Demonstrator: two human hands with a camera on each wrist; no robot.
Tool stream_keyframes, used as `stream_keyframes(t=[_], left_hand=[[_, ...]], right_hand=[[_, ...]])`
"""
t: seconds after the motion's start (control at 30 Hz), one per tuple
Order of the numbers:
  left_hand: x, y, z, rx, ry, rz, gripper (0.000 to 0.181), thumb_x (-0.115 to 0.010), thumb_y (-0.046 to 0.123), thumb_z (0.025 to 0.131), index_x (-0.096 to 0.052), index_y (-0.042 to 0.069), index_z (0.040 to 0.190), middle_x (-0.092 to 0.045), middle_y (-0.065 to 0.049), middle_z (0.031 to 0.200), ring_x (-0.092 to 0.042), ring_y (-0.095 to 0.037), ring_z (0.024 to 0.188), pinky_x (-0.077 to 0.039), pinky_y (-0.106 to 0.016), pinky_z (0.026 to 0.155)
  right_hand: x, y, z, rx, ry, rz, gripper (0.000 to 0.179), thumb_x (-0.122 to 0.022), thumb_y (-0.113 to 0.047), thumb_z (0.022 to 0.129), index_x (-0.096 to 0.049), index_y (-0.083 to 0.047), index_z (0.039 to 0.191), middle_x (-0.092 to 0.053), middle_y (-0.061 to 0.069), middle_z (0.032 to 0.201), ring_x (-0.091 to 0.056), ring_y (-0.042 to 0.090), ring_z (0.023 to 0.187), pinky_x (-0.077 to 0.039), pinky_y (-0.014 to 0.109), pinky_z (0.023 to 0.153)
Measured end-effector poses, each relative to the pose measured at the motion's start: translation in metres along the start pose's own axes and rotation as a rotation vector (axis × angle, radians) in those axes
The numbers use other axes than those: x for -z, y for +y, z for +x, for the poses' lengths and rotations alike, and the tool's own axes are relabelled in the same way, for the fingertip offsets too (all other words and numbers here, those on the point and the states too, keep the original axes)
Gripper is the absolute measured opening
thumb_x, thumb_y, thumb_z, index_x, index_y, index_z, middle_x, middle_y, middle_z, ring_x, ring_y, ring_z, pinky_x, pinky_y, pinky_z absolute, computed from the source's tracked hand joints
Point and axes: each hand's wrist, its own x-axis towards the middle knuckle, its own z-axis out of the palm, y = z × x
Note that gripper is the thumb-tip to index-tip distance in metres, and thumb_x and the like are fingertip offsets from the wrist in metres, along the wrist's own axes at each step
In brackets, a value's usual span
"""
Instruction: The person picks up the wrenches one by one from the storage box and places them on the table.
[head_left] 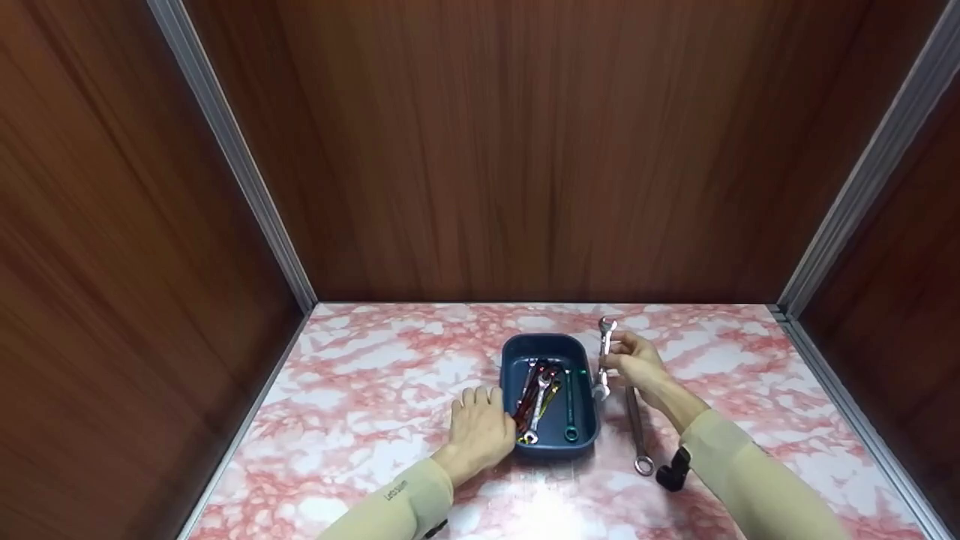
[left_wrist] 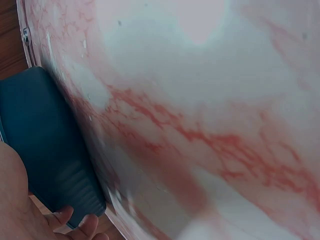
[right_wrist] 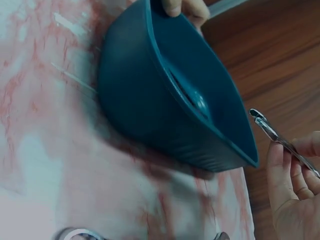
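Observation:
A dark blue plastic bin (head_left: pixel 549 452) stands on the table with several combination wrenches inside, among them a silver wrench (head_left: pixel 538 409) and a green wrench (head_left: pixel 570 409). My left hand (head_left: pixel 482 429) grips the near left wall of the bin; in the right wrist view its thumb (right_wrist: pixel 172 6) hooks over the rim. Just outside the bin's right side, my right hand (head_left: pixel 637 366) holds a silver wrench (head_left: pixel 604 349) between thumb and fingers, its length pointing away from me. In the right wrist view this wrench (right_wrist: pixel 272 132) is raised beside the rim.
A larger steel wrench (head_left: pixel 637 435) lies on the marbled red and white table (head_left: pixel 360 420), right of the bin under my right forearm. Brown wood-grain panels (head_left: pixel 480 150) with metal corner posts (head_left: pixel 240 157) enclose the back and sides.

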Motion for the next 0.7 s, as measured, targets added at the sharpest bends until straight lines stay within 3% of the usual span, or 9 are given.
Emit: stream_keyframes(t=[0.2,0.47,0.57,0.7], left_hand=[[-0.002,0.0,0.0,-0.003,0.015,0.013,0.026,-0.057,0.03,0.102,-0.062,0.008,0.115,-0.067,-0.015,0.11,-0.061,-0.036,0.111,-0.051,-0.052,0.092],[-0.001,0.0,0.0,0.002,-0.011,0.009,0.026,-0.055,0.031,0.104,-0.061,0.009,0.117,-0.065,-0.014,0.111,-0.06,-0.034,0.111,-0.051,-0.051,0.095],[-0.001,-0.001,0.0,0.0,-0.008,0.011,0.027,-0.055,0.031,0.103,-0.061,0.009,0.117,-0.066,-0.014,0.112,-0.061,-0.035,0.112,-0.051,-0.051,0.094],[-0.002,-0.001,0.001,0.0,-0.007,0.011,0.027,-0.055,0.031,0.103,-0.061,0.009,0.117,-0.066,-0.014,0.112,-0.06,-0.035,0.112,-0.051,-0.051,0.094]], right_hand=[[0.017,0.002,-0.003,-0.044,-0.025,0.007,0.044,-0.068,0.004,0.097,-0.058,-0.003,0.139,-0.068,-0.006,0.1,-0.069,0.008,0.081,-0.065,0.031,0.068],[0.04,0.006,-0.007,-0.102,-0.043,0.001,0.058,-0.069,0.001,0.101,-0.045,0.002,0.153,-0.069,-0.011,0.103,-0.072,0.008,0.088,-0.066,0.031,0.075],[0.048,0.009,-0.008,-0.109,-0.053,-0.006,0.05,-0.072,-0.002,0.102,-0.051,-0.003,0.147,-0.071,-0.014,0.102,-0.074,0.009,0.089,-0.065,0.031,0.075],[0.057,0.012,-0.011,-0.108,-0.058,0.004,0.028,-0.074,-0.005,0.103,-0.064,-0.018,0.125,-0.077,-0.014,0.096,-0.076,0.006,0.087,-0.063,0.028,0.075]])
